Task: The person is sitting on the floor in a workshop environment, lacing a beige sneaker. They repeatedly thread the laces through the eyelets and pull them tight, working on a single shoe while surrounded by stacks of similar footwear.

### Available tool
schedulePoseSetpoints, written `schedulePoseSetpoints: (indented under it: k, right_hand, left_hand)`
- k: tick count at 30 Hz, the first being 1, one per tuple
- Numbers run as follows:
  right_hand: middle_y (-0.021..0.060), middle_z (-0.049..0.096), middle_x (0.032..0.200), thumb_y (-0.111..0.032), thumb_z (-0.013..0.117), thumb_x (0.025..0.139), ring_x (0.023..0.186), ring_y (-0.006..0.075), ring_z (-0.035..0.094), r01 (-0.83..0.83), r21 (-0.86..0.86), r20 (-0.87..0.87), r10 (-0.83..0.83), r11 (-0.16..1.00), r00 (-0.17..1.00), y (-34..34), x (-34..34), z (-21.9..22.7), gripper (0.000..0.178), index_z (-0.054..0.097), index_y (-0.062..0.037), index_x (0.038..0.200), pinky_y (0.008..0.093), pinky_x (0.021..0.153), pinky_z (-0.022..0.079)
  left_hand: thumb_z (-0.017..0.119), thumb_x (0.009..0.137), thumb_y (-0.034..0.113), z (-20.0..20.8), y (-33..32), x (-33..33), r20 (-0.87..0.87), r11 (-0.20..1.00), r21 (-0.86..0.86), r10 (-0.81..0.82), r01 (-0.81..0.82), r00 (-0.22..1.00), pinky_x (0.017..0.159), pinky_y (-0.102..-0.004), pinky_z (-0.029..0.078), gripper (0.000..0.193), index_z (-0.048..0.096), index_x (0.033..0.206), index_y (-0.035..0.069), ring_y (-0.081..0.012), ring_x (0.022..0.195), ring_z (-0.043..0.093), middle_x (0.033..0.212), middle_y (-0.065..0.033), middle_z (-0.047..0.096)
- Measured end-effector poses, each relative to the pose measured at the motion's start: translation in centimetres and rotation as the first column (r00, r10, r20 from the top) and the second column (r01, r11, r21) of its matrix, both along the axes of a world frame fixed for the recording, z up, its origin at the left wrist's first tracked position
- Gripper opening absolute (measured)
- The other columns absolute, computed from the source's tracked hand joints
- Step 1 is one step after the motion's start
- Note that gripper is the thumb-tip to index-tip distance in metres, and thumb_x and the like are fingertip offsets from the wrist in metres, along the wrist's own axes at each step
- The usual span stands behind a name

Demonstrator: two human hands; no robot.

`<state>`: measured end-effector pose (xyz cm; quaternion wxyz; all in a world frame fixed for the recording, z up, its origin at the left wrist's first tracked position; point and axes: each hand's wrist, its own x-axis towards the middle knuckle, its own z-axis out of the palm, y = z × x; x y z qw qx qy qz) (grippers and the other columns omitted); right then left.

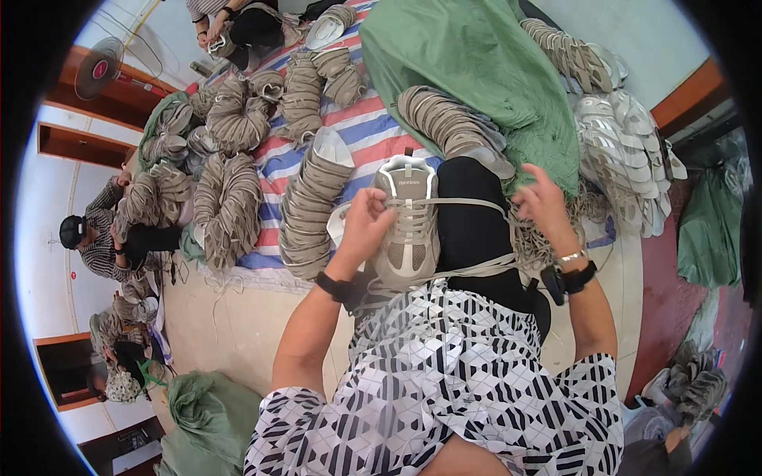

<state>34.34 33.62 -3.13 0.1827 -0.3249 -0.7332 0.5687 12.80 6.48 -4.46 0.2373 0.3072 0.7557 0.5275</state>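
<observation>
A beige-grey shoe upper [409, 238] with a white-edged tongue rests in front of me, beside my black-clad leg [475, 230]. My left hand [365, 226] is at its left eyelet edge, fingers bent and closed there; the exact pinch is partly hidden. From the upper's eyelets a pale shoelace [468, 201] runs rightward over the leg. My right hand [546, 206] is raised at the right, its index finger stretched and fingers apart, near the lace's far stretch. Below it hangs a tangled bundle of laces [533, 242]. More laces [484, 268] cross my leg lower down.
Curved stacks of shoe uppers [313, 210] lie on a striped sheet [349, 131]. A green sheet [468, 59] covers part of it, with pale uppers [623, 151] to the right. Other people [103, 226] sit at left. A green sack [210, 424] stands lower left.
</observation>
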Motion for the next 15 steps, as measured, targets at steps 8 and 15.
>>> schedulePoseSetpoints:
  k: [8, 15]
  right_hand:
    - [0.0133, 0.063, 0.064, -0.011, 0.057, 0.086, 0.052, 0.0205, 0.062, -0.237, 0.249, -0.115, 0.272, 0.939, 0.955, -5.0, -9.7, 2.7, 0.012, 0.061, 0.0007, 0.084, 0.0327, 0.053, 0.049]
    - [0.0140, 0.064, 0.068, -0.008, 0.055, 0.085, 0.065, 0.0272, 0.066, -0.505, 0.382, 0.192, 0.468, 0.774, 0.863, -8.0, -7.3, 0.9, 0.012, 0.063, 0.0007, 0.085, 0.0357, 0.060, 0.051]
  left_hand:
    - [0.046, 0.098, 0.010, 2.6, -1.3, 0.2, -0.185, 0.992, 0.036, 0.128, -0.123, 0.974, 0.070, -0.0236, 0.048, 0.027, 0.049, 0.122, -0.003, -0.0088, 0.075, 0.057, 0.084, -0.0053, 0.065]
    - [0.049, 0.098, 0.014, 2.3, -1.3, 1.0, 0.109, 0.973, 0.125, 0.182, -0.195, 0.977, 0.069, -0.0224, 0.049, 0.025, 0.059, 0.115, -0.001, -0.0085, 0.073, 0.060, 0.089, -0.0053, 0.067]
